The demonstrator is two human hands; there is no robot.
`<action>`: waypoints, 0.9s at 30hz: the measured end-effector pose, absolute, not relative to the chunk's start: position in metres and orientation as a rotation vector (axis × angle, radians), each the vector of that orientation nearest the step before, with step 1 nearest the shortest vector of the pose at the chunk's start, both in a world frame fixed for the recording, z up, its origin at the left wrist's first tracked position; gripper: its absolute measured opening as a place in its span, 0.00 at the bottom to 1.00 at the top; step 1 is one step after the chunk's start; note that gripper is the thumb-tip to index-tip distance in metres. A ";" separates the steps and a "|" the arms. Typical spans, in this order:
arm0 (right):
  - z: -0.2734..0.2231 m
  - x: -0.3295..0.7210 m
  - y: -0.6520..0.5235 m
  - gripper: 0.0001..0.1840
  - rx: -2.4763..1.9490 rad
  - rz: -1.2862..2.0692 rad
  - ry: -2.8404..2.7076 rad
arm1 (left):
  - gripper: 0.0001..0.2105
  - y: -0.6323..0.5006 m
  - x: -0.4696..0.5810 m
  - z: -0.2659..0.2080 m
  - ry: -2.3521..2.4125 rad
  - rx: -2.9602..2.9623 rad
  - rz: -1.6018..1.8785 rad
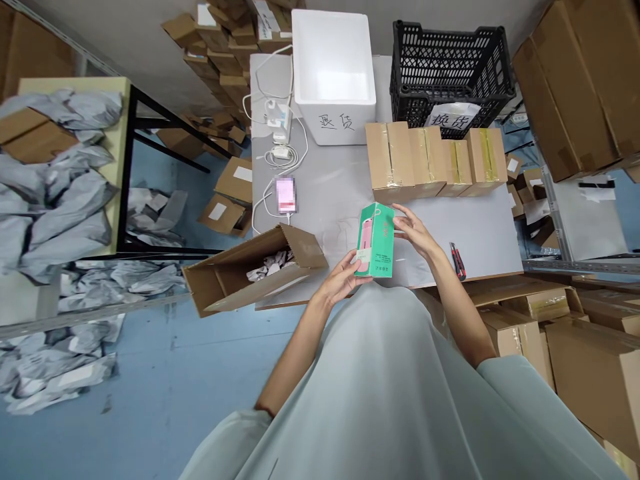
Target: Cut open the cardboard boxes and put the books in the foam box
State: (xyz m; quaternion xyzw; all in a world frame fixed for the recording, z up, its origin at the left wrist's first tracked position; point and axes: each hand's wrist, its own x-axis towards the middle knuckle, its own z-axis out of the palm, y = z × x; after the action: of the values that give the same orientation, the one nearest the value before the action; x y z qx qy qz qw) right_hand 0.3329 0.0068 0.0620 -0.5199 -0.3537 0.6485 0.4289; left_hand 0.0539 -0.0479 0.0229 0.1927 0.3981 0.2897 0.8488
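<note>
Between my hands, over the table's front edge, is a green product box with a pink bottle-like item pictured on one face. My left hand grips its lower left corner, thumb on the front. The fingers of my right hand rest against its upper right edge, slightly spread. An open cardboard box with crumpled paper inside leans at the table's left front. To the right of my hands lies a red and black box cutter. Several taped cardboard boxes stand in a row behind the green box.
At the back of the grey table stand a white foam bin and a black plastic crate. A phone, cables and a power strip lie at left. Shelves of grey parcels and stacked cartons flank me.
</note>
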 end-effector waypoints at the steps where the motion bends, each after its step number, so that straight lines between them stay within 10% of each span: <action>1: 0.062 0.334 0.005 0.40 -1.259 1.676 -0.861 | 0.27 -0.049 0.052 0.021 0.805 0.366 0.606; 7: 0.053 0.322 -0.001 0.43 -1.270 1.759 -0.791 | 0.22 -0.051 0.050 0.012 0.737 0.337 0.540; 14: 0.041 0.310 0.000 0.46 -1.475 1.502 -0.893 | 0.40 -0.048 0.063 0.016 1.006 0.504 0.625; 27: 0.087 0.288 -0.054 0.27 -1.430 0.959 -1.597 | 0.39 -0.030 0.061 -0.001 0.954 0.258 0.608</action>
State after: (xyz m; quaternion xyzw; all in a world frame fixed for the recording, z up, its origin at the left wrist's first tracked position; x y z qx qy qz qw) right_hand 0.2885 -0.0541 0.0867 -0.5615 -0.6272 0.3767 0.3864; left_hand 0.0608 -0.0302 -0.0005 0.1218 0.4508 0.2872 0.8363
